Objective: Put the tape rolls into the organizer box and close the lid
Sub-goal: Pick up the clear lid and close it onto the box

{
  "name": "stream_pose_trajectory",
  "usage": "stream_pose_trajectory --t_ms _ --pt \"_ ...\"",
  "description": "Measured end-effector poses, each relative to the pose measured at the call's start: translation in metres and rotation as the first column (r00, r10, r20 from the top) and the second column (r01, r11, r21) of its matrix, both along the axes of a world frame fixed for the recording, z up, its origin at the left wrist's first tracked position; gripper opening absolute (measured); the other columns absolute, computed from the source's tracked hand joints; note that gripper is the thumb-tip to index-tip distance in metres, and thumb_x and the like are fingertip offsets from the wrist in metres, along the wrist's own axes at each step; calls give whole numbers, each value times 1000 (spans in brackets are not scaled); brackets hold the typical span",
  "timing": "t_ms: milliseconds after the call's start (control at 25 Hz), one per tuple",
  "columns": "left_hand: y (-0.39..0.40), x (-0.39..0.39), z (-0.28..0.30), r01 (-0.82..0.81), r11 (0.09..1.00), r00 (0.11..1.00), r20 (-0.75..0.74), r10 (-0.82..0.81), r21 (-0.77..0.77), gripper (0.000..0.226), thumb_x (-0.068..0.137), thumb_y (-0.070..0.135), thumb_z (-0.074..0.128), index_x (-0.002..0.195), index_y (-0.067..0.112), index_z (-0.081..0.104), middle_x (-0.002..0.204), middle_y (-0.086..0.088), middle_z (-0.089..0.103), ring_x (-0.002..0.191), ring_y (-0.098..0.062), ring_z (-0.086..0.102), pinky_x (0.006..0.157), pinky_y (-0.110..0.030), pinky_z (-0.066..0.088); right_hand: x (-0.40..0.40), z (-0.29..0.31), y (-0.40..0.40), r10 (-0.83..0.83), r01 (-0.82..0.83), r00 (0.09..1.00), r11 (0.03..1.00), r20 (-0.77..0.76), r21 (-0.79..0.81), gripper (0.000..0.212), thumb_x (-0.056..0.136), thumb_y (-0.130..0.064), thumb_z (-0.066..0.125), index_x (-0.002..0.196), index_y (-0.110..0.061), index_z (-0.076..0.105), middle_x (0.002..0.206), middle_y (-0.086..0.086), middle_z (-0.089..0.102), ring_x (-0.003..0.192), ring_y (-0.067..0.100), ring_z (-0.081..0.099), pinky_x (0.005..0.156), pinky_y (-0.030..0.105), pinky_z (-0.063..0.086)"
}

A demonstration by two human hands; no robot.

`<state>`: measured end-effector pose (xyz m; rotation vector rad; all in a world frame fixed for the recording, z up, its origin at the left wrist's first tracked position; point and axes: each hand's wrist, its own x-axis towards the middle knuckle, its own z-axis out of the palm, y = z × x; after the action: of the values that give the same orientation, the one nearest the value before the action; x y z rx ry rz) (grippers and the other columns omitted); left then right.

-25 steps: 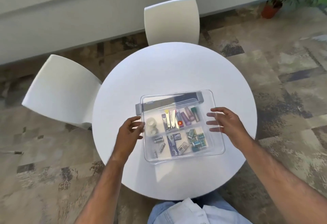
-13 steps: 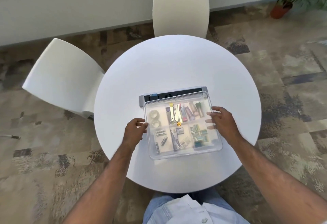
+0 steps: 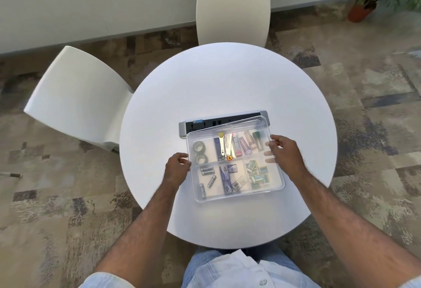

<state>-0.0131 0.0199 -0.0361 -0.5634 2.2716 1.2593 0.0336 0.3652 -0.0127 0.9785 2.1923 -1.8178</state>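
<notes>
A round white table (image 3: 227,78) carries a grey power strip (image 3: 224,122) lying just beyond the far edge of the clear organizer box (image 3: 237,187); the strip's near side is partly covered by the box's translucent lid (image 3: 234,128). Two white chairs stand at the table's 12 o'clock (image 3: 233,12) and 10 o'clock (image 3: 75,98), a potted plant (image 3: 364,7) at 2 o'clock on the patterned floor. Two tape rolls (image 3: 200,152) sit one behind the other in the box's compartment at 10 o'clock, under the lid. The left hand (image 3: 176,169) pinches the lid's edge at 9 o'clock, right beside the rolls. The right hand (image 3: 284,153) holds the edge at 3 o'clock, fingers (image 3: 270,152) spread beneath the plastic, well apart from the rolls
</notes>
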Motion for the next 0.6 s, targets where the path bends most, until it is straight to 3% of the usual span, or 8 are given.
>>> stream_pose_trajectory --t_ms 320,480,600 --pt "3 -1 -8 -12 1000 1000 -5 12 8 23 95 8 61 117 14 62 90 -6 68 77 -21 68 54 -28 49 5 -13 5 28 -32 999 994 41 108 34 98 -9 57 132 -7 60 102 4 62 79 24 71 67 46 63" --pt "5 -2 -13 -23 1000 1000 8 23 1 23 96 5 58 117 12 60 86 -6 66 77 -24 65 55 -29 50 8 -23 7 84 -100 994 959 72 266 35 96 -16 59 131 -13 62 110 0 66 99 22 66 86 39 56" --pt "6 -4 -17 -20 1000 999 30 20 -6 22 97 5 56 118 12 59 87 -6 65 77 -23 64 55 -29 50 8 -26 6 153 -187 979 936 134 298 43 93 -14 62 136 -14 58 116 2 63 99 21 64 91 34 49"
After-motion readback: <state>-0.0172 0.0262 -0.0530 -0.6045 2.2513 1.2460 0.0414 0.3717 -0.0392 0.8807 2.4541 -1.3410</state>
